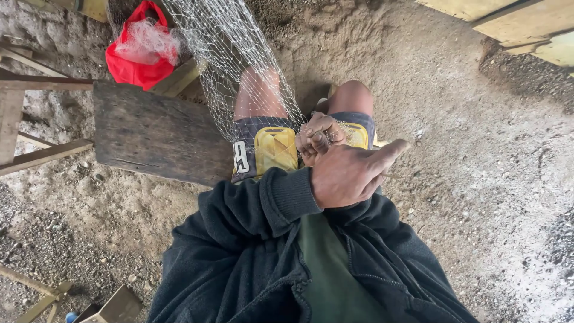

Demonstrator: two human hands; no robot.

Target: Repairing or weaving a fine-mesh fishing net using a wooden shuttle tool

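A dirt and gravel floor (pixel 478 179) under a rough shelter is seen from above, with a weathered plank table (pixel 155 134) on which the person is seated.

The fingers (pixel 320 128) of the right hand (pixel 320 139) are curled shut into a loose fist, and strands of the fishing net (pixel 239 66) are pinched in them just above the lap. The left hand (pixel 350 173) is laid across the front of it, touching it, its fingers mostly folded and the thumb stuck out to the right; whether anything is gripped in this hand cannot be told. A thin pale strand is seen running out beside the left hand, its end lost against the ground.

The net is stretched away from the hands, its long axis running from the right fist up and to the left over the person's bare knee (pixel 257 90) to the top edge of the view. It is narrow where it is gathered at the fist and spread wider further off. It is made of fine, pale, nearly clear line knotted into open diamond meshes, through which the knee and the ground are seen.

Grey and yellow shorts (pixel 272 146) and a dark jacket (pixel 239 251) are worn. A red bag (pixel 134 63) stuffed with more pale netting is lying beyond the table's far corner, near wooden frames (pixel 36 119) at the left.
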